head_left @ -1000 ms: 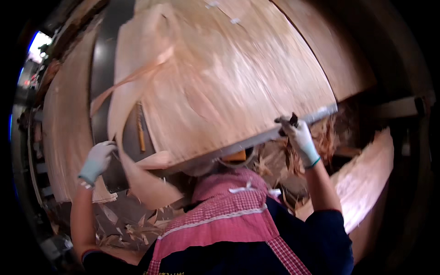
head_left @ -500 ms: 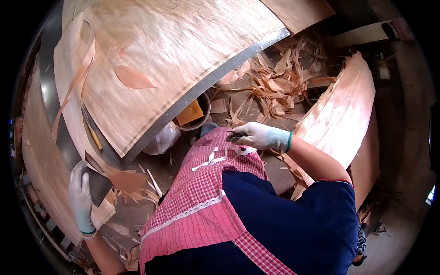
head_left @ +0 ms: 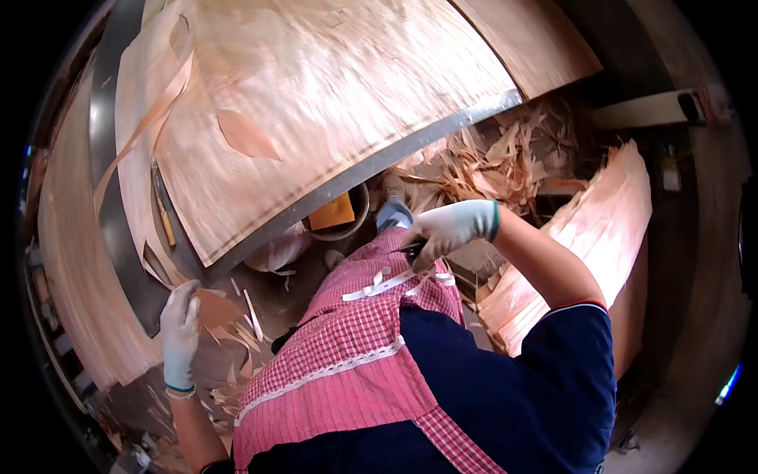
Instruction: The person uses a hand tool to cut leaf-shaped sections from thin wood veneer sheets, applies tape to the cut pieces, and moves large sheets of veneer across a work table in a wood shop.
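Note:
My left hand (head_left: 181, 328), in a white glove, is at the lower edge of the metal-topped table, its fingers closed over a thin strip of wood veneer (head_left: 158, 229). The strip's loose brown end (head_left: 217, 308) hangs beyond my fingers, over the floor; the thumb is hidden. Above my lap, my gloved right hand (head_left: 454, 229) is closed around a small dark tool (head_left: 409, 250) with a thin tip. Most of that tool is covered by my fingers, so its kind is unclear. A large pale veneer sheet (head_left: 332, 95) covers the table, with a leaf-shaped offcut (head_left: 246, 136) on top.
A wooden-handled tool (head_left: 165, 217) lies by the sheet's left edge. Below the table stands a bucket (head_left: 365, 209) with an orange-yellow block (head_left: 332, 212), beside a plastic bag (head_left: 280, 249). Veneer scraps (head_left: 493, 162) heap on the floor; a long veneer piece (head_left: 584, 245) leans at right.
My left hand has shifted right and closed over the veneer strip. My right hand has turned downward, still with the dark tool. The whole view has shifted somewhat.

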